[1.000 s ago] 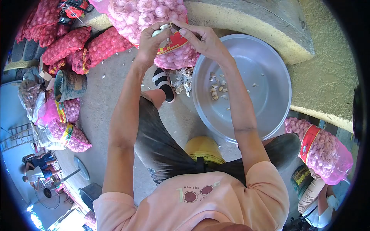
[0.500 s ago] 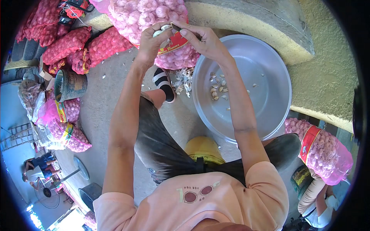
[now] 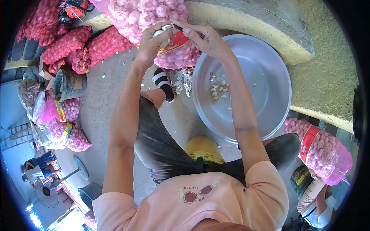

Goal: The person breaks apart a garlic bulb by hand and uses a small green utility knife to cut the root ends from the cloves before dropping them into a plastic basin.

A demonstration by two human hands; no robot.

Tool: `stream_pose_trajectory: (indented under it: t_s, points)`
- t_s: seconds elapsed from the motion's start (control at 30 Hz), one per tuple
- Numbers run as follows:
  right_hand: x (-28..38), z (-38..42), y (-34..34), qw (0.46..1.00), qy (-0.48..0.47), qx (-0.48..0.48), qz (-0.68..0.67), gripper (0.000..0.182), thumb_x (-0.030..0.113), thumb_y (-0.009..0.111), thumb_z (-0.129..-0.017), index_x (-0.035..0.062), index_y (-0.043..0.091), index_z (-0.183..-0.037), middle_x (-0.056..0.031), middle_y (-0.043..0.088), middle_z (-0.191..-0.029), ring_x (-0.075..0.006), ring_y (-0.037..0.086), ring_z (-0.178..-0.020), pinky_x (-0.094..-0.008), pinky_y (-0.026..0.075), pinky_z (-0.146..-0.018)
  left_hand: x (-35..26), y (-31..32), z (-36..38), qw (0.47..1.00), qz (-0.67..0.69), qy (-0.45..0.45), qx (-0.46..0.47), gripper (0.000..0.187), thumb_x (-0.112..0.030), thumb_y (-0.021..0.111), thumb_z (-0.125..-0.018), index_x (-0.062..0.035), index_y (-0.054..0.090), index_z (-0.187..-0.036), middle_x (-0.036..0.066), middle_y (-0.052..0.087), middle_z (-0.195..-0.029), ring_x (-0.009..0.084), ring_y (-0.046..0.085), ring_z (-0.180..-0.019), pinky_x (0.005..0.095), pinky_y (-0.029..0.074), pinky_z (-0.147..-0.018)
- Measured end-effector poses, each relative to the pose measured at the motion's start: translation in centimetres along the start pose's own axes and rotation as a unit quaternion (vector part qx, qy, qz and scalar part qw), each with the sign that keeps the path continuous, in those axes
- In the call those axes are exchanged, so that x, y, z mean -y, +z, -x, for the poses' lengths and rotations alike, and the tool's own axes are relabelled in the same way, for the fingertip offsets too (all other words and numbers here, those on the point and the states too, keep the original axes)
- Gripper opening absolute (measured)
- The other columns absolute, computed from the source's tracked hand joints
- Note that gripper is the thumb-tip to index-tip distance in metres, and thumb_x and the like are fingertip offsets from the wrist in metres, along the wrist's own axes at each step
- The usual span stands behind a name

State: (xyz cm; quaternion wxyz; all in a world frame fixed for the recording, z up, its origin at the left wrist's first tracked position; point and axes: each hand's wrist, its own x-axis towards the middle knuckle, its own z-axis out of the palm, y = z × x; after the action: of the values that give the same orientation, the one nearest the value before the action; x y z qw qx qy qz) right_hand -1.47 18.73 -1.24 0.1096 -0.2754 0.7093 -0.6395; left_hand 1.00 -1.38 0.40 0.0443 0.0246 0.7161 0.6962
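Observation:
My left hand [image 3: 153, 41] is closed round a pale garlic bulb [image 3: 166, 27], in front of a big pink mesh sack of garlic [image 3: 135, 17]. Beside it my right hand [image 3: 201, 37] grips a small dark-bladed knife [image 3: 177, 27], whose tip is at the bulb. The right forearm passes over a wide grey basin [image 3: 269, 88]. Several loose garlic cloves [image 3: 215, 90] lie in the basin's left part. Papery skins [image 3: 184, 79] are scattered on the floor beside the basin.
A yellow bucket [image 3: 204, 148] is between my legs. Red mesh sacks [image 3: 69, 44] and a dark bucket [image 3: 71, 85] stand at the left. Another garlic sack [image 3: 322, 148] is at the right, near a seated person [image 3: 320, 208]. A fan [image 3: 47, 191] and people are at the lower left.
My right hand has turned slightly and moved a little to the right with the knife. My left hand has barely moved.

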Motion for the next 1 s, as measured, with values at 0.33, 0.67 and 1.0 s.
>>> stream_pose_trajectory:
  t_s: [0.33,0.67,1.0]
  points:
    - [-0.2,-0.2,0.8,0.994,-0.054,-0.027,-0.089,0.035,0.030,0.052,-0.093,0.0093,0.058,-0.121,-0.0011,0.064,-0.083,-0.0037,0.052,-0.076,-0.0210,0.045,-0.070,-0.4,0.7,0.0,1.000,0.003,0.013,-0.027,0.027,-0.016,0.065,-0.083,-0.0041,0.061,-0.107,0.001,0.063,-0.091,0.0065,0.057,-0.080,0.0217,0.047,-0.070]
    - [-0.9,-1.7,4.4,0.967,0.071,-0.102,-0.223,0.034,0.034,0.062,-0.087,0.0071,0.065,-0.108,0.0052,0.046,-0.057,-0.0035,0.038,-0.054,-0.0219,0.034,-0.048,-0.2,-1.4,0.1,0.992,0.088,-0.070,-0.065,0.030,-0.016,0.063,-0.084,-0.0032,0.055,-0.110,0.003,0.060,-0.093,0.0090,0.057,-0.079,0.0230,0.048,-0.070]
    - [-2.1,-3.0,6.7,0.965,-0.046,-0.248,-0.067,0.022,0.021,0.066,-0.080,-0.0005,0.065,-0.078,-0.0031,0.054,-0.055,-0.0042,0.045,-0.055,-0.0276,0.040,-0.050,0.0,-1.3,0.1,0.987,0.123,-0.057,-0.090,0.024,-0.015,0.063,-0.085,-0.0046,0.054,-0.104,0.003,0.061,-0.092,0.0093,0.058,-0.077,0.0228,0.049,-0.068]
